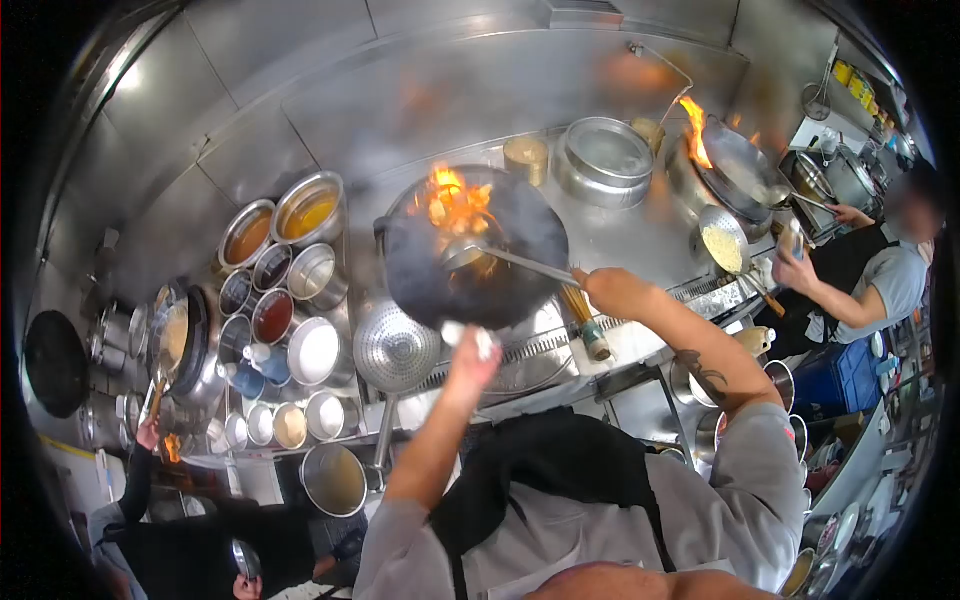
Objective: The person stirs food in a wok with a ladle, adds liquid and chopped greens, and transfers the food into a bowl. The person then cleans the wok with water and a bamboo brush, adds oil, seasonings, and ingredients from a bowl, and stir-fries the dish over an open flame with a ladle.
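A large dark wok (410, 275) stands on the range in front of me, with flames (455, 205) and smoke rising from its far side. My right hand (612, 292) is closed around the handle of a metal ladle (528, 265), whose bowl is inside the wok. At the near rim, my left hand (470, 362) is closed on a white cloth (487, 345). The cloth appears to be against the rim, though the contact is blurred. Just left of this hand, a perforated strainer (397, 345) lies with its handle toward me. The food is mostly hidden by fire and smoke.
Metal bowls of sauce (308, 212) and several seasoning pots (315, 350) crowd the left. A bamboo brush (588, 325) lies right of the wok; a lidded pot (605, 160) stands behind. Co-workers cook at a flaming wok (740, 175) on the right and another pan (175, 335) on the left.
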Tool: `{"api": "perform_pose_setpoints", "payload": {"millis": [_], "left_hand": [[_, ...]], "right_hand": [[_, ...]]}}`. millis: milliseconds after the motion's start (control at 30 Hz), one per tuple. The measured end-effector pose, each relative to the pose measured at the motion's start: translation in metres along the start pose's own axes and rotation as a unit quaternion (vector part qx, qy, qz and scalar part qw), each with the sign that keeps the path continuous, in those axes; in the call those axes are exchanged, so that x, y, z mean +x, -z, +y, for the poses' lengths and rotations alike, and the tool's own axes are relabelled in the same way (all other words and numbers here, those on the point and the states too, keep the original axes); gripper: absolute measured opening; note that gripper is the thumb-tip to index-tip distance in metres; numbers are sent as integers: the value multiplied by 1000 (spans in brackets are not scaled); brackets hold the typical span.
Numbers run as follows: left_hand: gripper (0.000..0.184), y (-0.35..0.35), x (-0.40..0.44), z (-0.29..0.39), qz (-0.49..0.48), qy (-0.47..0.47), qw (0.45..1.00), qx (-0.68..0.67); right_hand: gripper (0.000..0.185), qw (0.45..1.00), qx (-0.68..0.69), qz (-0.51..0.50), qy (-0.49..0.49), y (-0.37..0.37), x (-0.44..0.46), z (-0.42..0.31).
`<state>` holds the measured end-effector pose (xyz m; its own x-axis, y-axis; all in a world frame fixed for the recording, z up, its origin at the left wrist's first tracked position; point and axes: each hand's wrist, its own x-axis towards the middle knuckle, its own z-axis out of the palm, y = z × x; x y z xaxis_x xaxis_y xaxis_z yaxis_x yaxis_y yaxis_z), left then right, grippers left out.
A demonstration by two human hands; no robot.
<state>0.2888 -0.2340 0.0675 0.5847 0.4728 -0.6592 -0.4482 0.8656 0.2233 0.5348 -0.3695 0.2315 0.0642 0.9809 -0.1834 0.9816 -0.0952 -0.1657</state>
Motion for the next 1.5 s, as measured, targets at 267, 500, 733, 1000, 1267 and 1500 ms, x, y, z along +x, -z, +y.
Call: {"api": "perform_pose_setpoints", "payload": {"millis": [267,500,733,1000,1267,1500], "left_hand": [[10,-18,32,28,-70,-69,985,144],[11,-39,1,31,-41,-4,998,52],[12,-38,-26,19,-87,-1,995,49],[4,36,-31,-40,-32,-38,992,117],[12,-29,9,33,-26,1,997,73],[10,-21,7,28,-63,-45,992,102]], "right_hand": [[36,996,51,-69,8,-10,-9,5],[34,990,108,-87,10,12,-5,-7],[51,988,121,-78,54,-8,25,20],[33,1000,1,26,3,5,12,6],[41,994,67,-81,-4,8,-7,-2],[43,985,136,-101,42,31,-5,-13]]}}
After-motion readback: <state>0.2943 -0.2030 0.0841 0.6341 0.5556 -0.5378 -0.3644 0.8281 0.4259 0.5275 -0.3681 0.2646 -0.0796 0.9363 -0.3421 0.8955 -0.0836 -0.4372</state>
